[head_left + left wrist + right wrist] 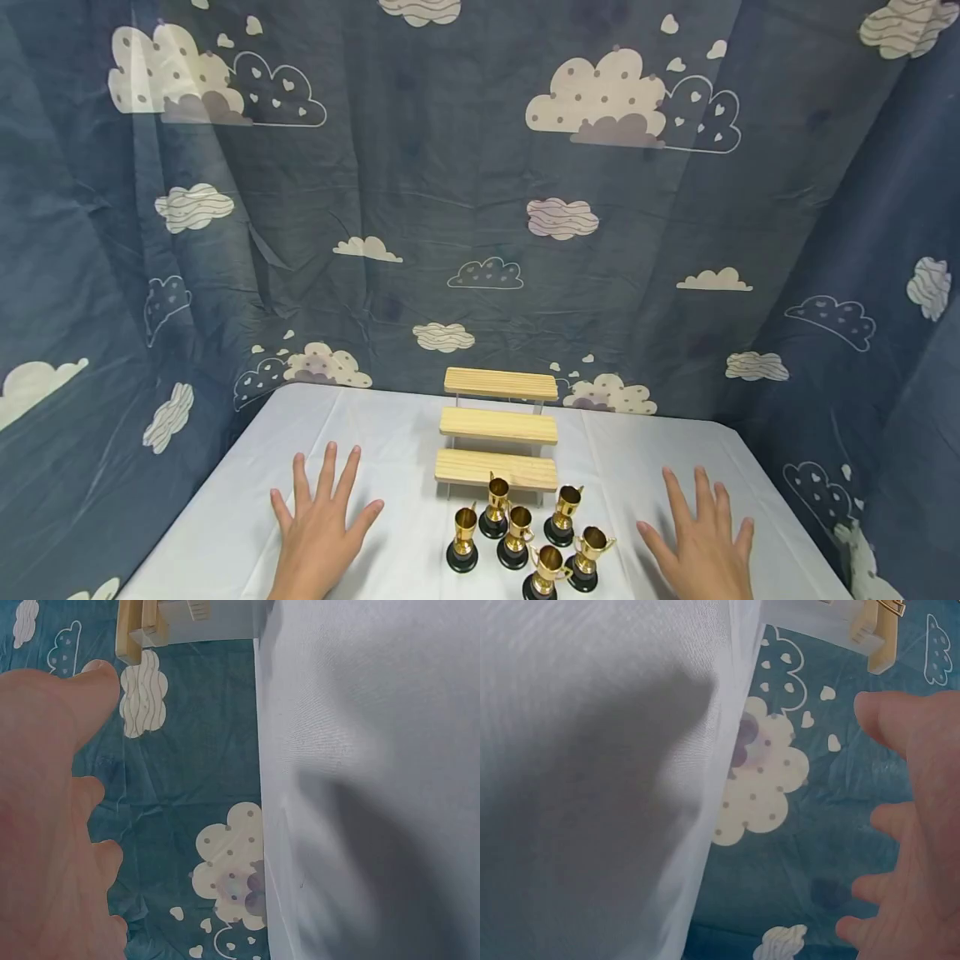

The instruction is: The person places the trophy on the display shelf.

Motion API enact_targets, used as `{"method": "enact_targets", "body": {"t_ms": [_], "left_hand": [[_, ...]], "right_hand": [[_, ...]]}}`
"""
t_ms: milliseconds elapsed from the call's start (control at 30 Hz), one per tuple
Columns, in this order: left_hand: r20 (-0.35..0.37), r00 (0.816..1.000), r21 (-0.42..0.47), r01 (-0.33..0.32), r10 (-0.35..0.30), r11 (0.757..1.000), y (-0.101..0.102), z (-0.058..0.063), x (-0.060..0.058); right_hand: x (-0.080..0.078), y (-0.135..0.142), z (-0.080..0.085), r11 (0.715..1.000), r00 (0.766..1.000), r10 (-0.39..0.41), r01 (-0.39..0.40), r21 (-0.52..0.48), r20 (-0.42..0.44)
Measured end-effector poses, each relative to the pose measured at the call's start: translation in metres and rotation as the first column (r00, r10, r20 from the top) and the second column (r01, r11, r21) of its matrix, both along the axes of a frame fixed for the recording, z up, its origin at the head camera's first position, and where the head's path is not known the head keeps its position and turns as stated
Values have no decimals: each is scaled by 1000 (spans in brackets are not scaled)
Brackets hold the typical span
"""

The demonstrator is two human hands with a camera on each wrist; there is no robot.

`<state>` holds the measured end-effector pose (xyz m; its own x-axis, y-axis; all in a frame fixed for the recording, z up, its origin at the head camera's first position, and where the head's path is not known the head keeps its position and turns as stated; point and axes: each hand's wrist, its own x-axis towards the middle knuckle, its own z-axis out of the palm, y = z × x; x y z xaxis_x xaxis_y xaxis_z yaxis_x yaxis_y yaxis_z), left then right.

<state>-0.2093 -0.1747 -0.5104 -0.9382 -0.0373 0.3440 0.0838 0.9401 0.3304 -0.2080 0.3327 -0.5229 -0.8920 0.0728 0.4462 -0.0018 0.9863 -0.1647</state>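
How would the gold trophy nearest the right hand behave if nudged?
Looking rigid, the trophy would probably keep its shape. Its glossy gold surface may feel slippery. A high push could tip it, since its cup is raised above the black base.

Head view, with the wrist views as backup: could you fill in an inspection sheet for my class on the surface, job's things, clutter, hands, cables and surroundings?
Surface: table covered in white cloth, lightly creased.
Job's things: six shiny gold trophy cups with round black bases, upright, grouped in front of a three-tier pale wooden stand; its boards hold no cups.
Clutter: nothing seen.
Hands: left hand and right hand on either side of the cups, fingers spread, holding nothing.
Cables: nothing seen.
Surroundings: dark blue, cloud-printed fabric behind and at both sides.
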Motion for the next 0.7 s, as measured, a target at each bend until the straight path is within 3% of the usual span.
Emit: {"method": "enact_targets", "body": {"t_ms": [267,500,700], "left_hand": [[-22,1000,34,11,-11,999,-1,2,-1],[-53,998,145,34,-27,989,2,10,-2],[-112,992,262,84,-56,961,0,24,3]], "right_hand": [[2,0,0,1000,1000,2,-2,4,-11],[0,-2,7,999,1000,18,-18,-42,2],[-1,-11,17,993,997,71,-71,-91,-9]]}}
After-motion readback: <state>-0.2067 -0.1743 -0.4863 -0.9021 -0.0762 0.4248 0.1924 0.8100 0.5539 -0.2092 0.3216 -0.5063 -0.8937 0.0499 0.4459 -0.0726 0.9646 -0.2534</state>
